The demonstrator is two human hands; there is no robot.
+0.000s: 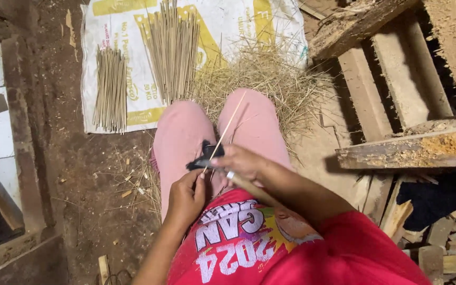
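Note:
I sit with pink-trousered knees [180,132] in front of me. My left hand [186,198] is closed around the end of a dark knife-like tool [202,157] over my lap. My right hand [243,162], with a ring on one finger, pinches a thin pale stick [229,124] that slants up and to the right across my right knee. The stick's lower end meets the dark tool between the two hands.
A white printed sack [127,63] lies on the dirt floor ahead with two bundles of thin sticks, a small bundle [111,87] and a large bundle [174,50]. Fine shavings [270,74] are heaped by my knees. Rough wooden beams [412,148] and wood offcuts [449,243] stand at the right.

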